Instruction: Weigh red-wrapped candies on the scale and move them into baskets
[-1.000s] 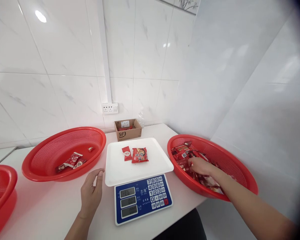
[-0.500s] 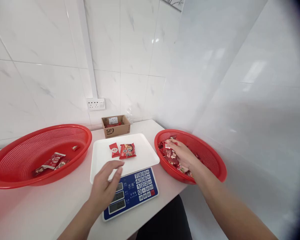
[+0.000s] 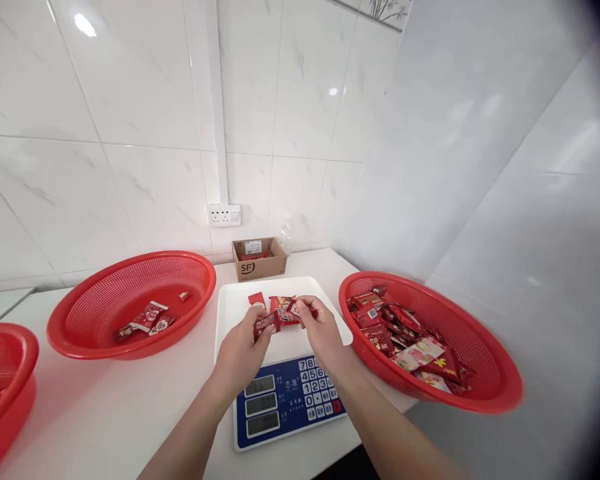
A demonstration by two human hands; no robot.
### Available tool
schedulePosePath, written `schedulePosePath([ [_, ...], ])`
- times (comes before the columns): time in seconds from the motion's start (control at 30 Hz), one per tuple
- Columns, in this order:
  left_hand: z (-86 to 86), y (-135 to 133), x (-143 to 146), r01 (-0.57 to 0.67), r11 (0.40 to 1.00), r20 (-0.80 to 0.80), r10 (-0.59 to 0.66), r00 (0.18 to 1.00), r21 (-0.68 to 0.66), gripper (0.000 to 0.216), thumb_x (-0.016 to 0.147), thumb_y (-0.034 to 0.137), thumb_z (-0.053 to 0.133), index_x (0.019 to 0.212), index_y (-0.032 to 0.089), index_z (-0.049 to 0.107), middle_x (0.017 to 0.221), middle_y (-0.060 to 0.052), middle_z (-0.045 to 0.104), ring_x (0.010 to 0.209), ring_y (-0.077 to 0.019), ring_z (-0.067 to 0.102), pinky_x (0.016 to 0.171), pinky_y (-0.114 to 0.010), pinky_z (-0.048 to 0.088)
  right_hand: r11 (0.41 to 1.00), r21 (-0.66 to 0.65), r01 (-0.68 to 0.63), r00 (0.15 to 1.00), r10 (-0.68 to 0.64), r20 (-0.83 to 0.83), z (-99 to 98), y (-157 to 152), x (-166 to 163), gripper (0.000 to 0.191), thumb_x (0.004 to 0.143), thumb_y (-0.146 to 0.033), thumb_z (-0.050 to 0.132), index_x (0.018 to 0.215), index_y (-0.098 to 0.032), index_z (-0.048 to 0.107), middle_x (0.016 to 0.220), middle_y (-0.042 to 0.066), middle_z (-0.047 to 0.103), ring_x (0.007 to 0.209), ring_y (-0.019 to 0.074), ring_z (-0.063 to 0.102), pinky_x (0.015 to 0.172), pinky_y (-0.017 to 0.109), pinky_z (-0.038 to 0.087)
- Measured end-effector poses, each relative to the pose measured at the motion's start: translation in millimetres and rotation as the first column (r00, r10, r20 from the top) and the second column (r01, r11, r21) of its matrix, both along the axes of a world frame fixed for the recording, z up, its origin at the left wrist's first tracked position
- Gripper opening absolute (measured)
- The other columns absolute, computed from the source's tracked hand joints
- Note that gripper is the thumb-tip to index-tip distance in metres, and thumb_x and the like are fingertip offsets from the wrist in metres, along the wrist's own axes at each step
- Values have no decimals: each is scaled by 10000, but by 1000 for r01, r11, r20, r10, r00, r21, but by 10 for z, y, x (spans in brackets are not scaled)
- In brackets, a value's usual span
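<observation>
Both my hands are over the white pan (image 3: 233, 313) of a blue digital scale (image 3: 290, 400). My left hand (image 3: 241, 352) pinches a small red snack packet (image 3: 266, 325). My right hand (image 3: 320, 327) pinches another red packet (image 3: 296, 309) at its end. Two more red packets lie on the pan just behind them, a small one (image 3: 256, 299) and a larger one (image 3: 279, 307) partly hidden by the held packets. The red mesh basket on the right (image 3: 485, 393) holds several red snack packets.
A red mesh basket on the left (image 3: 100, 293) holds a few packets. Part of another red basket (image 3: 10, 373) shows at the far left edge. A small cardboard box (image 3: 259, 267) stands against the tiled wall under a socket strip (image 3: 225, 215). The white counter ends at the wall corner on the right.
My right hand left the right basket with a packet and came over the scale pan. My left hand rose from the counter and now pinches a packet beside it.
</observation>
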State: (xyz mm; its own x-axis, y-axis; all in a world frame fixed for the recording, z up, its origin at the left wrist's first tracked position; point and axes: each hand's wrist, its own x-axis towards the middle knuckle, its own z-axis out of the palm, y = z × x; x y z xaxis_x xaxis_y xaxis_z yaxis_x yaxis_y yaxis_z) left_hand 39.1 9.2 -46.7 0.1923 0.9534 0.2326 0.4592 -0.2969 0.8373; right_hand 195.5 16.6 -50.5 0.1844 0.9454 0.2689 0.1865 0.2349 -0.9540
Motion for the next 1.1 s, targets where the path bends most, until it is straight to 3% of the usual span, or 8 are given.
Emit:
schedulePosePath([
  [0.13,-28,101,-156,-14,999,-298,24,954,34,156,853,304,429,970,250,516,872,-30,664,772,-225,624,594,-292,431,996,-11,-88,969,88,231,-73,40,92,225,790,-345,546,965,-219,610,979,40,660,885,203,602,802,362,458],
  [0.23,-87,148,-177,-6,989,-416,67,907,146,185,831,284,472,970,224,579,949,-61,638,895,-248,579,676,-328,444,996,14,-93,915,80,395,-100,-16,132,257,763,-268,571,1009,-225,633,1044,62,648,995,247,555,883,433,409],
  [0.33,-109,156,-173,32,964,-436,89,896,263,200,826,270,496,963,215,630,1022,-84,605,994,-262,521,795,-382,438,993,36,-109,861,76,504,-70,-104,179,229,778,-218,549,973,-249,665,1056,52,646,1063,256,503,940,449,359],
  [0.53,-54,83,-128,164,972,-456,-72,887,166,284,882,261,395,949,238,670,924,-73,609,923,-236,546,776,-371,460,979,-50,-197,689,174,704,-45,-226,184,219,829,-206,509,903,-250,711,971,44,681,949,244,552,833,412,427],
  [0.67,-41,71,-131,157,974,-481,-61,874,162,292,886,259,391,1005,240,657,962,-77,613,942,-240,554,802,-384,461,982,-36,-186,678,154,719,-55,-246,230,228,845,-231,493,930,-263,703,1014,40,671,979,244,551,850,418,429],
  [0.93,52,73,-258,44,963,-365,58,929,264,269,866,292,461,1085,232,605,1148,-70,591,1082,-244,524,889,-415,459,988,30,154,645,-124,754,3,-528,1041,337,836,-374,441,1061,-218,637,1137,95,629,1095,254,528,953,398,397],
  [1.0,196,-60,-217,101,958,-295,-18,955,269,243,877,282,450,1059,245,607,1133,-58,601,1067,-224,543,880,-391,477,969,-5,247,609,-151,778,-56,-630,1281,385,832,-395,408,1078,-194,625,1157,105,625,1096,258,534,951,396,403],
  [1.1,492,-429,-122,339,899,-184,-296,937,278,231,890,258,451,1074,269,590,1095,-39,630,1034,-182,575,863,-313,501,939,-95,331,583,-125,803,-200,-754,1529,441,826,-445,370,1086,-191,620,1169,92,632,1109,260,544,935,389,420],
])
